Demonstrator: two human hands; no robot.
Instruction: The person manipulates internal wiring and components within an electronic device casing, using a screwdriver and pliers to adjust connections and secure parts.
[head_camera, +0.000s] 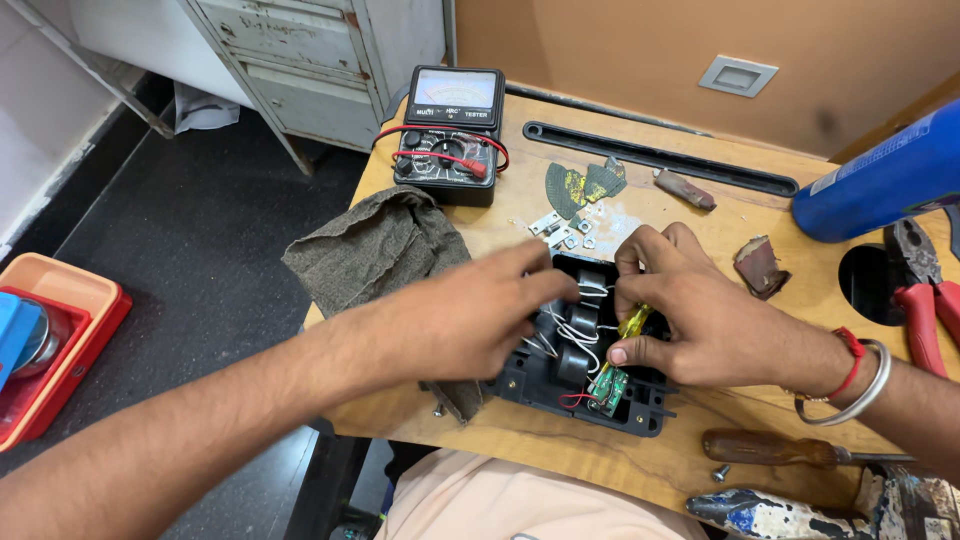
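Inside, black casing (545, 385) open; white wires (572, 330) exposed

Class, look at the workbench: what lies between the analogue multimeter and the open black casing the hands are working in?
In the head view, between the multimeter and the black casing lie small loose metal brackets on the wooden table.

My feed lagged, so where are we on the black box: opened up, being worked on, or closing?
Opened: the black housing lies lidless, with white wires and a small green circuit board exposed. In hand: the right hand holds a yellow-handled tool inside while the left hand steadies it. Left: small metal brackets lie loose; nothing is closed.
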